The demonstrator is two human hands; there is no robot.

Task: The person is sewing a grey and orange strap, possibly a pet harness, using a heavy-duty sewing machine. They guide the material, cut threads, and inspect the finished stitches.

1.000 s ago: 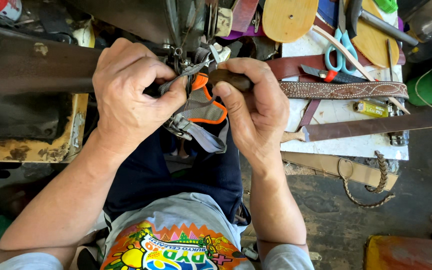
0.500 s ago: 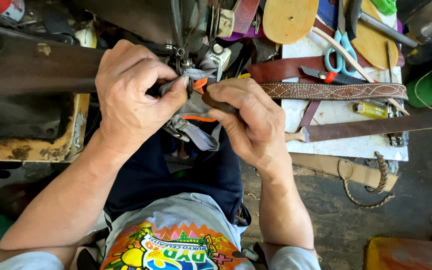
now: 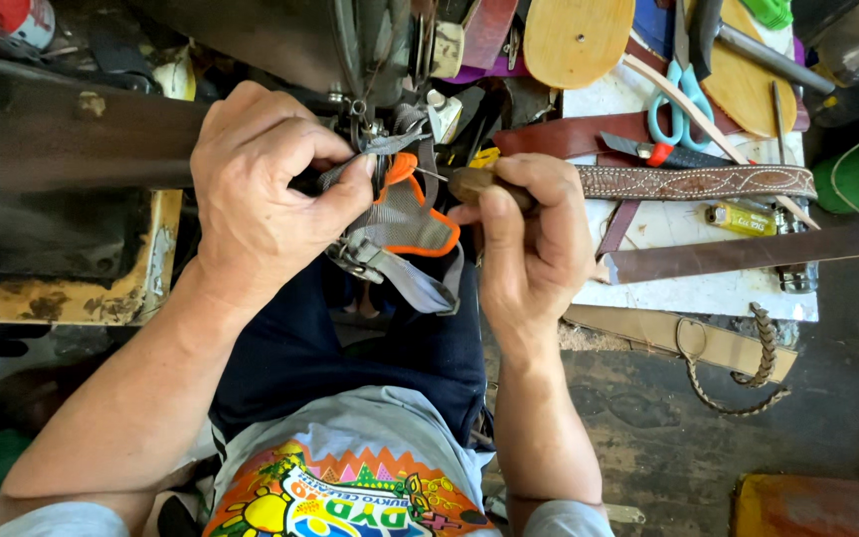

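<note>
Left hand (image 3: 260,204): fingers pinched together on the grey strap (image 3: 370,149), just below the sewing machine (image 3: 370,50).
Right hand (image 3: 534,244): fingers clamped around the wooden awl handle (image 3: 484,184); its thin metal tip points toward 9 o'clock at the pad.
Grey mesh pad (image 3: 405,214): orange-edged, held between both hands over the person's lap, touching the left fingers; a metal buckle (image 3: 355,257) hangs at its 7 o'clock.
Bench (image 3: 688,288): white top at 3 o'clock of the right hand.
On bench: stitched brown belt (image 3: 698,182), plain dark belt (image 3: 768,249), blue-handled scissors (image 3: 683,99), yellow lighter (image 3: 738,219).
Braided cord (image 3: 748,368): lies at 5 o'clock, below the bench edge.
</note>
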